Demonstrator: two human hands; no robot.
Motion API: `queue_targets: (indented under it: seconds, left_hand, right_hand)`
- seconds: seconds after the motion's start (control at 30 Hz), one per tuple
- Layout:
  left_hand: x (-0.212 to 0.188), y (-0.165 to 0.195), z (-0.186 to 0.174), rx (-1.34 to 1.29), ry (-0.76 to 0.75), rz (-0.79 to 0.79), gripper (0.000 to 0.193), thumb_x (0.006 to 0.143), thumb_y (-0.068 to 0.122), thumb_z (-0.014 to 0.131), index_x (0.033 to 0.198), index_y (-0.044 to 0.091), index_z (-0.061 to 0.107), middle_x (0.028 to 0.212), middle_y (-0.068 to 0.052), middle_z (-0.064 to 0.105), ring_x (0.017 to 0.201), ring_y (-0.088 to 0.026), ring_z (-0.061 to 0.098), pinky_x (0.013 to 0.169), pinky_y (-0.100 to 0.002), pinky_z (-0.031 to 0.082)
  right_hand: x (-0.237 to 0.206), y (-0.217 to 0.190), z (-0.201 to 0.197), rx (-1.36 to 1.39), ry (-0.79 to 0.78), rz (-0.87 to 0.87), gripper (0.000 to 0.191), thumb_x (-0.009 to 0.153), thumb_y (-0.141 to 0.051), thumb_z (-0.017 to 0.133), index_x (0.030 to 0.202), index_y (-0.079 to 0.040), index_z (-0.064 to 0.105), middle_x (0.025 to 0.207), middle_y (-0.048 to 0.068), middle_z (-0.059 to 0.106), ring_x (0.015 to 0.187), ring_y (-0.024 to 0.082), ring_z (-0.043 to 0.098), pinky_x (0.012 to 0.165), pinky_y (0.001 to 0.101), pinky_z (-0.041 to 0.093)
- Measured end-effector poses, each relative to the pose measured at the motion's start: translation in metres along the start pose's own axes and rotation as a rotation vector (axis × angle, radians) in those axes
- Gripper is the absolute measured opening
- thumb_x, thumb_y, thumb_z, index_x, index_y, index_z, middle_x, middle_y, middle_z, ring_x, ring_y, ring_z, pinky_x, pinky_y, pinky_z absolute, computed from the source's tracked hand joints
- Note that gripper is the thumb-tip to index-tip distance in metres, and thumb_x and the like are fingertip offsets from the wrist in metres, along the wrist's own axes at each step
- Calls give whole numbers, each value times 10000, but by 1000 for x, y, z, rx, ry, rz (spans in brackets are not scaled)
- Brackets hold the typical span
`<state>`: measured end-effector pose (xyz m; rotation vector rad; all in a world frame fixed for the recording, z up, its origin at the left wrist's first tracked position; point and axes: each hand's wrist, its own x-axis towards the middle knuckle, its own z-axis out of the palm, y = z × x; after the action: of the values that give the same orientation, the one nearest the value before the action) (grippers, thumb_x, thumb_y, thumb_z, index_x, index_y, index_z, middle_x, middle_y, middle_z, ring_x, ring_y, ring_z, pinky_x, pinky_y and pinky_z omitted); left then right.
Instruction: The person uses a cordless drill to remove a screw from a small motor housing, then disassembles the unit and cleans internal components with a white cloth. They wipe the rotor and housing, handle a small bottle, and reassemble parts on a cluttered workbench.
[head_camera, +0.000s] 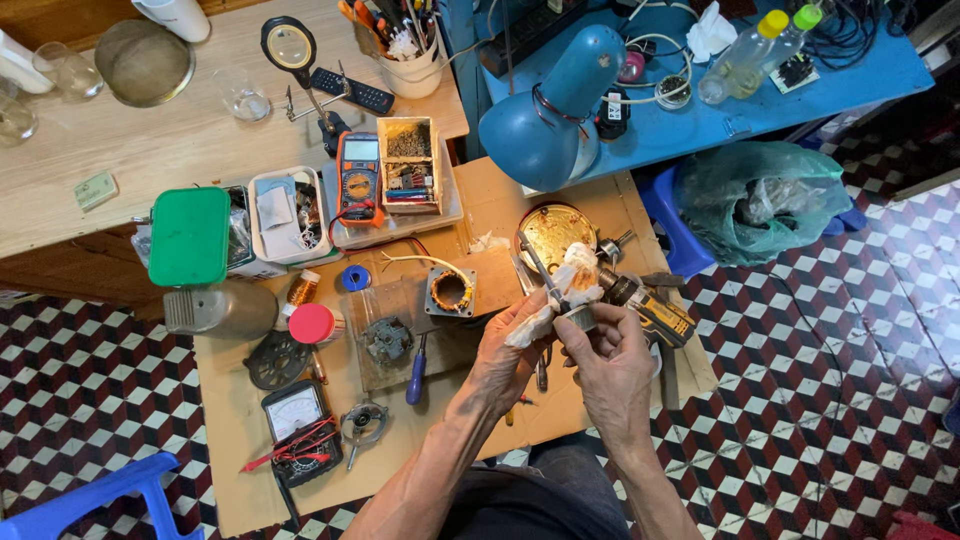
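Above cardboard-covered counter (600, 400): left hand (510, 350) fingers closed on white rag (570, 285), right hand (610, 365) fingers pinching small metal ring part (580, 318); risk of slip onto stator (450, 291) if grip loosens.

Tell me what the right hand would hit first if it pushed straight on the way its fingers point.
Probably the yellow-and-black cordless drill: the right hand, holding a small metal part, points up and away, and the drill lies just beyond its fingertips. Depth is unclear; it might pass above.

Cardboard sheet (480, 205) on tiled floor (840, 380) — analog meter (297, 417), blue screwdriver (416, 372), motor stator (451, 291), red-lidded jar (313, 324)
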<state>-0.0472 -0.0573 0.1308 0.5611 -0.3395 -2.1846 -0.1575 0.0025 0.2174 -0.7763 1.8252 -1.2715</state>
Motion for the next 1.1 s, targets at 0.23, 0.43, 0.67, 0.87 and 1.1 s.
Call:
queue_targets:
  seconds: [0.23,0.43,0.67,0.87,1.1]
  left_hand:
    - [-25,16,-2,-70,-129,-93,327,1025,233,539,1239,2,629,1204,-84,697,1113,-182,631,1011,-354,496]
    - [-20,15,-9,10,-63,-110,317,972,135,677,1264,13,678,1166,-68,728,1041,-128,678,939,-277,531]
    - [-14,-5,-7,80,8,-139,291,938,169,747,1188,24,714,1062,-53,756,907,-109,701,835,-273,568]
    - [-11,-18,12,115,-72,-182,255,974,173,720,1177,19,711,1063,-54,754,931,-105,690,838,-257,550]
    - [-13,-15,14,70,-167,-220,278,997,163,689,1242,32,702,1120,-42,743,977,-99,679,866,-260,549]
  right_hand:
    - [-24,15,14,113,85,-141,431,894,-204,773,1185,36,564,974,90,709,799,101,658,682,220,556]
    - [-34,18,17,228,105,-121,422,893,-163,771,1204,28,558,1005,108,695,841,108,655,698,234,535]
    - [-49,16,16,19,211,-240,450,860,-123,796,1201,45,556,1066,110,706,934,117,695,795,241,578]
    - [-59,8,1,-53,300,-63,490,851,-110,784,1257,20,543,1027,136,720,869,138,696,730,259,577]
    - [-51,12,-16,402,126,-69,395,918,-110,688,1260,32,551,1126,116,702,914,125,696,721,287,607]
